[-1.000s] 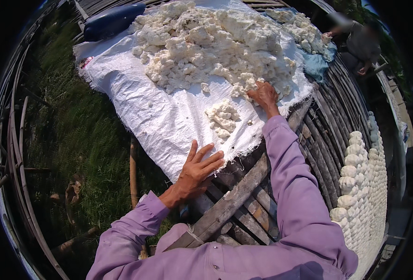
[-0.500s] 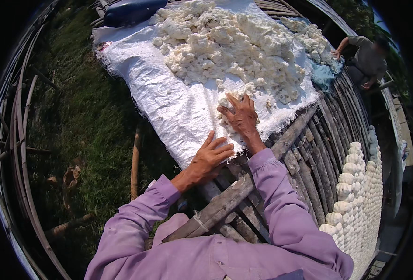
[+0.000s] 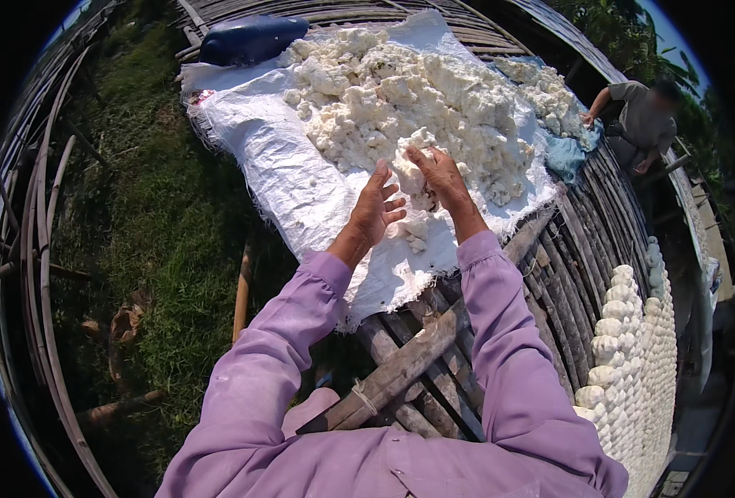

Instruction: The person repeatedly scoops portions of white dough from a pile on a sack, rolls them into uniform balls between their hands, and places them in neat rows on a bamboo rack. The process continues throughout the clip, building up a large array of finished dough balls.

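A big pile of crumbly white material (image 3: 396, 79) lies on a white woven sheet (image 3: 272, 166) with frayed edges. My right hand (image 3: 438, 174) is closed on a white lump (image 3: 410, 168) at the near edge of the pile. My left hand (image 3: 377, 207) is raised just left of that lump, palm toward it, fingers apart and slightly curled, with nothing in it. A smaller group of crumbs (image 3: 413, 236) lies on the sheet below my hands, partly behind my left fingers.
The sheet rests on weathered poles (image 3: 575, 274). A dark blue container (image 3: 251, 40) sits behind it. Rows of white rounded lumps (image 3: 625, 357) stand at right. Another person (image 3: 641, 124) works beside a blue cloth (image 3: 566, 162) with more crumbs. Grass (image 3: 160, 232) shows below left.
My left hand has lifted off the sheet and moved up. My right hand has come inward from the right and now grips a lump near the pile.
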Demonstrator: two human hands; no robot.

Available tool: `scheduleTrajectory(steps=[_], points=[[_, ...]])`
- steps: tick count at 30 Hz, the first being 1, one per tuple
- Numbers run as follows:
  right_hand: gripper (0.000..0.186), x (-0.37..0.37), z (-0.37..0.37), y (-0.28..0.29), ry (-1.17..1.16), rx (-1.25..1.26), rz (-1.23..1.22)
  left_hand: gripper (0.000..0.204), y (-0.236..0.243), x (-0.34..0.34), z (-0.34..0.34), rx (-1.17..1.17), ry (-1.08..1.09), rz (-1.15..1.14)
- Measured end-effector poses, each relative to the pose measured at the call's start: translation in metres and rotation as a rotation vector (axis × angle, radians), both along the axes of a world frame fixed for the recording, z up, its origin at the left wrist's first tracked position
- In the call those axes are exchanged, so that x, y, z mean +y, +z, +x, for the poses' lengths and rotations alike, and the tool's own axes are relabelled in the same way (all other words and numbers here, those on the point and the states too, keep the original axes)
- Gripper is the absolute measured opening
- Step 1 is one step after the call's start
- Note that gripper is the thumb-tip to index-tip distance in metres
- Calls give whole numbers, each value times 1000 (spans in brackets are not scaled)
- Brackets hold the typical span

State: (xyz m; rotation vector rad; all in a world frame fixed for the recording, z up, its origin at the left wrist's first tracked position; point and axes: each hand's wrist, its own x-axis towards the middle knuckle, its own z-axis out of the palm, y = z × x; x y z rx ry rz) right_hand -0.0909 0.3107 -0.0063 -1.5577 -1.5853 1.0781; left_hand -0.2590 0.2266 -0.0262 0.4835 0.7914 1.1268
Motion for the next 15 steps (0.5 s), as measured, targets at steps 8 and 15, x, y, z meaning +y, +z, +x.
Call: scheduleTrajectory(steps=[8, 15], points=[[60, -24, -28, 80, -267, -289, 514, 80, -26, 63, 28, -620, 103, 50], [52, -20, -48, -28, -274, 632, 203, 110, -17, 42, 10, -442, 143, -50]])
